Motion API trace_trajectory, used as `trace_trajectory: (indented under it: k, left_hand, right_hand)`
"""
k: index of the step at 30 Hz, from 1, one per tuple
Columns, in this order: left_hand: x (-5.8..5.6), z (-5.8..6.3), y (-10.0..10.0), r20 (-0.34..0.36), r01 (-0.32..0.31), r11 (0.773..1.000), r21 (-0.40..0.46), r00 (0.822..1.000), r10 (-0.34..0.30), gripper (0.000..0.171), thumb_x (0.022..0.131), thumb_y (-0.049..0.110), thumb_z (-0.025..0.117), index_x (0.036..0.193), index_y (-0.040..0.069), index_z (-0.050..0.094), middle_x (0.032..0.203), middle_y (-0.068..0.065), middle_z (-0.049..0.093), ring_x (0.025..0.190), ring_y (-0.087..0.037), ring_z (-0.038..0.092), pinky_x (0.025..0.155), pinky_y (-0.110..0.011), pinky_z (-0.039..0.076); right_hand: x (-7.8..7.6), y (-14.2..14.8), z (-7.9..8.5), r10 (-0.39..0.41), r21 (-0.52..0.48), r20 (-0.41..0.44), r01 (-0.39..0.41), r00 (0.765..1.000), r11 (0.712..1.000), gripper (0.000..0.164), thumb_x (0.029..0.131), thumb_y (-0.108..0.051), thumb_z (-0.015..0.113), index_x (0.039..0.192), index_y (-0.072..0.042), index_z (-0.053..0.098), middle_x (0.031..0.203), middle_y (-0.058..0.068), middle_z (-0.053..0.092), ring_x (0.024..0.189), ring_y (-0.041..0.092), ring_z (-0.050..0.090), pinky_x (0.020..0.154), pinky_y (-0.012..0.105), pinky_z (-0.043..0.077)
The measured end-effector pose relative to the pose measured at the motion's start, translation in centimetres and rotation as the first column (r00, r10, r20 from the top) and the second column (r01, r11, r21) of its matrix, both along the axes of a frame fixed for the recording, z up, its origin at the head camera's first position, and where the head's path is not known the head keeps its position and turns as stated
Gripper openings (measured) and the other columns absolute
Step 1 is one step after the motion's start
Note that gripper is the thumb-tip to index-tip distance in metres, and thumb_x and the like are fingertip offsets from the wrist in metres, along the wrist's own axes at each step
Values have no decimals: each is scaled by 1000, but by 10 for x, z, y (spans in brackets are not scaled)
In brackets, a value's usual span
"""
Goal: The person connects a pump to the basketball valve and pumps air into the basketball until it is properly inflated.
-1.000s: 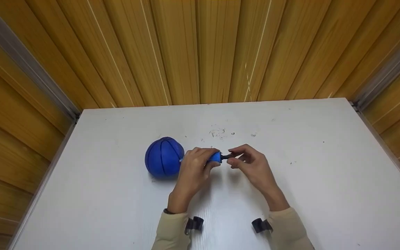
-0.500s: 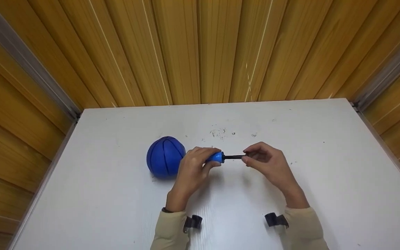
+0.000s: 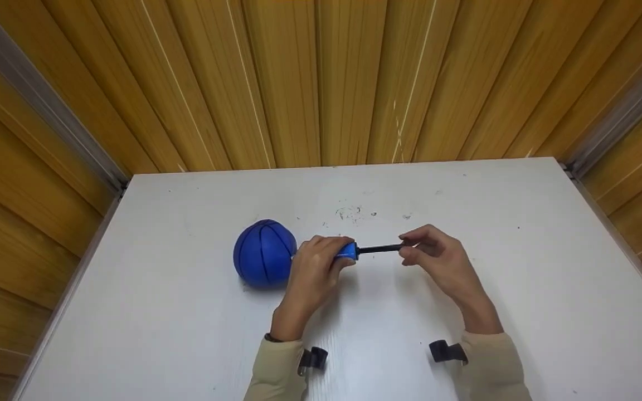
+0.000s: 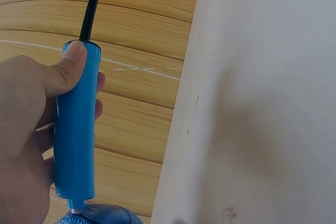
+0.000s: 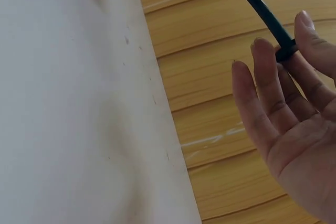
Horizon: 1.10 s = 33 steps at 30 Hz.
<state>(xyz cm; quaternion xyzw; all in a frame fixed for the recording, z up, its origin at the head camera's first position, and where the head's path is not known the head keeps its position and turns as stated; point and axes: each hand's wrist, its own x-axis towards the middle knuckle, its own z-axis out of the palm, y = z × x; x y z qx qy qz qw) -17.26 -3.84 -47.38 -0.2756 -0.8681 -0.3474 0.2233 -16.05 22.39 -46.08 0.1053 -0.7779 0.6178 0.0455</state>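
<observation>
A blue hand pump (image 3: 346, 251) lies level in the head view, my left hand (image 3: 311, 272) wrapped around its barrel. In the left wrist view the thumb presses near the barrel's top (image 4: 80, 124). A metal needle (image 4: 76, 211) joins the pump's lower end to a blue ball (image 3: 263, 255) with black seams, which sits on the table left of the hand. The black plunger rod (image 3: 380, 249) stands well out of the barrel. My right hand (image 3: 444, 263) pinches the small handle (image 5: 286, 51) at the rod's end between thumb and fingers; its other fingers are loosely bent.
The white table (image 3: 187, 334) has dark scuff marks (image 3: 349, 213) beyond the hands. A wood-look panel wall (image 3: 321, 83) rises behind its far edge, with side walls left and right. Black camera mounts (image 3: 314, 359) sit at both sleeves.
My right hand has moved right, drawing the plunger rod much further out of the pump, mostly in the first half second. The left hand and the ball stay nearly in place.
</observation>
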Motion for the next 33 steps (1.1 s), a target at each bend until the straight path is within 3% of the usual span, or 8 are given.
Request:
trace_trajectory:
  k: [9, 14, 19, 24, 28, 33]
  left_hand:
    - [-1, -1, -1, -18, 6, 1000, -16, 1000, -6, 31, 95, 21, 81, 121, 6, 77, 115, -6, 78, 105, -26, 70, 91, -42, 55]
    - [-4, 1, -8, -25, 40, 999, 17, 999, -39, 30, 92, 21, 82, 119, 8, 79, 114, -5, 79, 103, -24, 70, 91, -41, 55]
    - [-5, 4, -14, -23, 70, 997, 23, 997, -69, 30, 93, 22, 82, 120, 10, 79, 116, -3, 79, 105, -22, 70, 93, -40, 55]
    - [-6, 3, -16, -26, 53, 998, 41, 998, -52, 32, 93, 21, 82, 122, 9, 78, 118, -3, 78, 107, -22, 70, 94, -41, 55]
    - [-6, 3, -16, -53, 43, 998, 50, 998, -40, 31, 92, 19, 83, 121, 9, 78, 117, -4, 78, 105, -23, 70, 91, -41, 56]
    - [-6, 0, -13, -91, 8, 1000, 23, 996, -6, 31, 91, 17, 83, 120, 7, 77, 116, -5, 78, 105, -25, 70, 89, -42, 55]
  right_hand:
    - [-3, -51, -19, 48, -130, -39, -53, 998, 990, 23, 98, -2, 76, 120, 2, 69, 110, 19, 68, 84, 38, 72, 81, 37, 62]
    - [-1, -60, -21, 32, -135, -60, -40, 998, 990, 23, 97, -4, 78, 119, -3, 71, 108, 15, 70, 82, 36, 72, 78, 35, 62]
    - [0, -47, -12, 48, -47, -85, -52, 995, 998, 25, 95, -6, 82, 118, -3, 72, 101, 11, 72, 80, 25, 71, 71, 29, 58]
    - [2, -17, 0, 3, 16, -78, -2, 997, 1000, 22, 95, -2, 80, 115, 1, 71, 98, 12, 71, 83, 24, 72, 77, 26, 59]
    - [6, 6, 9, -35, 2, -34, 35, 999, 999, 21, 96, 0, 78, 116, 2, 71, 101, 16, 70, 84, 25, 73, 82, 29, 60]
    - [7, 14, 9, 8, 15, 43, -8, 999, 1000, 27, 97, -8, 79, 121, 1, 69, 111, 18, 70, 90, 29, 75, 89, 33, 60]
